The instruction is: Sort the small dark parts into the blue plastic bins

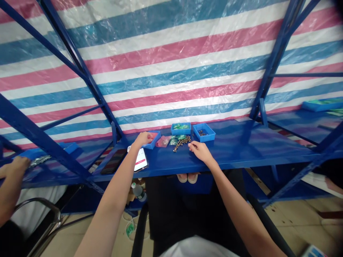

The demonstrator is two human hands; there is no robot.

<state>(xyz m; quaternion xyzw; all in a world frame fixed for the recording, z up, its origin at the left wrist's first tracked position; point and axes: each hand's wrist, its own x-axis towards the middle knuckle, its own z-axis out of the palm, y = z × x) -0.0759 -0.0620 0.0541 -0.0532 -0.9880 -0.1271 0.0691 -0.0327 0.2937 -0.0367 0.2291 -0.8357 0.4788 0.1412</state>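
My left hand (143, 138) reaches over the rim of a small blue tray (156, 140) that has pink plastic bags in it. Its fingers are curled down at the bags, and what they grip is too small to make out. My right hand (200, 150) rests at the right side of a loose pile of small brass-coloured metal parts (181, 142). Thumb and fingers are pinched together there, with whatever they hold hidden. Between the hands lie a pink bag (163, 141) and green-and-white packets (173, 140) on the blue table.
Behind the pile stand a blue tray of green packets (181, 127) and a blue tray with a few metal parts (204, 132). A lit phone (140, 159) and a dark device (114, 161) lie left. Blue rack posts (83, 67) flank me. Another person's hand (18, 166) works at far left.
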